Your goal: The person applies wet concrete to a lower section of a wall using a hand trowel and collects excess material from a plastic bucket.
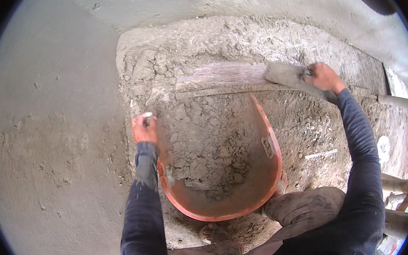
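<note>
"While the right hand [324, 77] has the grey trowel [283, 74], how do its fingers sit?"

"Curled round the grip from above, pressed together. That hold probably lets the arm bear down on the blade, which lies over the wooden board [221, 73]."

"And the orange tub [229, 204]?"

"Just in front of the board, with grey mortar [205, 142] inside. I'd guess it sits so close to save reaching, and so that drips fall back into it."

"What about the left hand [144, 128]?"

"It's at the tub's upper left side, fingers bent. I cannot tell whether they pinch the rim or only hover beside it; perhaps they steady it. Something small and white shows at the fingertips, too blurred to name."

"Anything else hidden?"

"The trowel's handle, mostly, under the right hand, and the board's far right stretch beneath the blade. The tub's far edge is lost among mortar. A pole [397, 102] at the right runs behind something dark and is cut off."
</note>
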The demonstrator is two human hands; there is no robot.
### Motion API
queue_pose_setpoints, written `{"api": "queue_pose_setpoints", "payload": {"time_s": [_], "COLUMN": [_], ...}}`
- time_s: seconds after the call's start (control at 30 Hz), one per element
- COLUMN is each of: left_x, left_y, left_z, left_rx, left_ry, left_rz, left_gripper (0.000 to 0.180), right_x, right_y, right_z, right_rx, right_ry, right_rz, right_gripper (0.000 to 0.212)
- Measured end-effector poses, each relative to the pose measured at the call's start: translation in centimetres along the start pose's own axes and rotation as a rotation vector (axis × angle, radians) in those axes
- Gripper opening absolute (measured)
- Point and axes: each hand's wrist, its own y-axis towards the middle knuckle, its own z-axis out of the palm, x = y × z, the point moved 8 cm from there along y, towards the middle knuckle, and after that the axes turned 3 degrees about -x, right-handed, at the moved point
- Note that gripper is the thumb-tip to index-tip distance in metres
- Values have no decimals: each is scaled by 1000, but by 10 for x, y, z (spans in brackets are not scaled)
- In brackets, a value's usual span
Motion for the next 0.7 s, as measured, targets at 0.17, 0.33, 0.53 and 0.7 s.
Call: {"api": "queue_pose_setpoints", "payload": {"time_s": [0.17,0.33,0.53,0.7], "left_x": [-37,66,76,106], "left_y": [-148,-335,-332,-342], "left_z": [-55,-72,-36,-37], "left_rx": [287,256,163,85], "left_ry": [306,-527,-554,-584], "left_rz": [380,-1350,-913,-1145], "left_gripper": [74,69,52,57], "right_x": [-35,6,26,25], "right_y": [-16,65,130,107], "right_z": [54,79,88,73], "right_rx": [-34,-172,-468,-637], "right_ry": [126,100,92,234], "right_rz": [238,262,235,64], "right_gripper": [43,48,49,47]}}
